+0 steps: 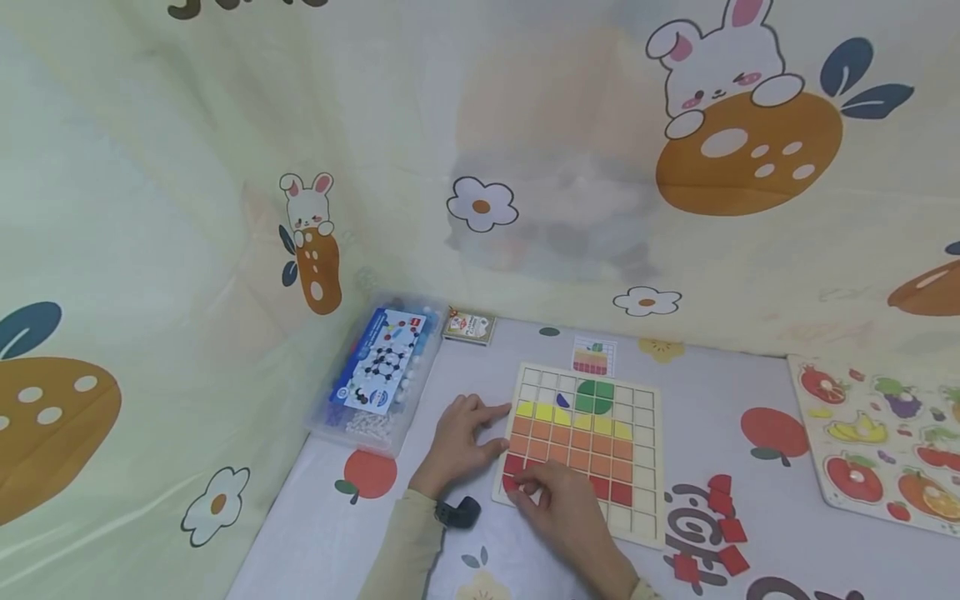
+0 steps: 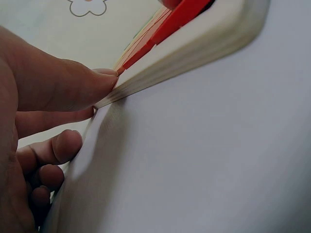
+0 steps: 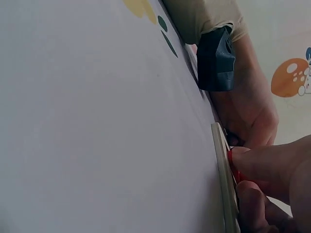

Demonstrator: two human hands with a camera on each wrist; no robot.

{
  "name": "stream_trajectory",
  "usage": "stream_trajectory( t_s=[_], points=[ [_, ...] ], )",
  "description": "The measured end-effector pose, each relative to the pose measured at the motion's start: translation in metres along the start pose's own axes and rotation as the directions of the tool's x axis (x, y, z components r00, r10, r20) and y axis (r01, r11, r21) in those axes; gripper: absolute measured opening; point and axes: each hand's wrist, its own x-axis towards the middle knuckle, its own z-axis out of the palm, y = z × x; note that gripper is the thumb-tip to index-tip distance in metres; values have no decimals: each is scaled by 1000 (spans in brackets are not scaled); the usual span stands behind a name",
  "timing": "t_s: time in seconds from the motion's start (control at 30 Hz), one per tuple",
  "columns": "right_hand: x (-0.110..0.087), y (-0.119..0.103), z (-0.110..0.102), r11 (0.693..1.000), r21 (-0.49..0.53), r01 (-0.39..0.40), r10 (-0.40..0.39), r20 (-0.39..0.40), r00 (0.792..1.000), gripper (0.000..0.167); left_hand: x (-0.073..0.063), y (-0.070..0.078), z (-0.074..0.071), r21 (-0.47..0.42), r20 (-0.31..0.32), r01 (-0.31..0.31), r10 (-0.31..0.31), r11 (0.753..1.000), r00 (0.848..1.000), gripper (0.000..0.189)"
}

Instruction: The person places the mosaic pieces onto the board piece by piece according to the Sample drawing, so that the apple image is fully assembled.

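Observation:
A square wooden grid board (image 1: 647, 479) lies on the table with rows of yellow tiles (image 1: 582, 422), orange tiles (image 1: 558, 435) and red tiles (image 1: 621, 493), plus a green leaf shape (image 1: 595, 397) and one small blue piece (image 1: 563, 401). My left hand (image 1: 456, 440) rests at the board's left edge, its thumb and index finger spread apart and touching it. At the board's near-left corner, my right hand (image 1: 567, 506) pinches a red tile (image 3: 230, 159) between thumb and fingers. That hand covers part of the lower red rows.
Several loose red tiles (image 1: 732, 530) lie right of the board. Behind it is a small picture card (image 1: 594, 356). A clear plastic case (image 1: 382, 367) and a small box (image 1: 469, 326) stand at the back left. A fruit puzzle board (image 1: 881, 442) lies far right.

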Motion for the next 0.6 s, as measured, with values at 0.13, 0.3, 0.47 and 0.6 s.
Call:
stream_trajectory(
  t_s=[0.13,0.3,0.47,0.6],
  points=[
    [0,1,1,1000,-10,-3,3,-19,1000,13,0,0,0,2,-2,-4,4,1000,1000,55],
    [0,3,4,1000,-22,13,-14,-53,998,12,0,1,-1,-7,-4,-11,11,1000,1000,54],
    [0,4,5,1000,-25,7,-9,-51,999,13,0,2,-2,-19,-4,-13,13,1000,1000,54],
    [0,3,5,1000,-19,-1,0,-45,999,14,-1,3,-2,-29,0,-7,7,1000,1000,53]
  ],
)
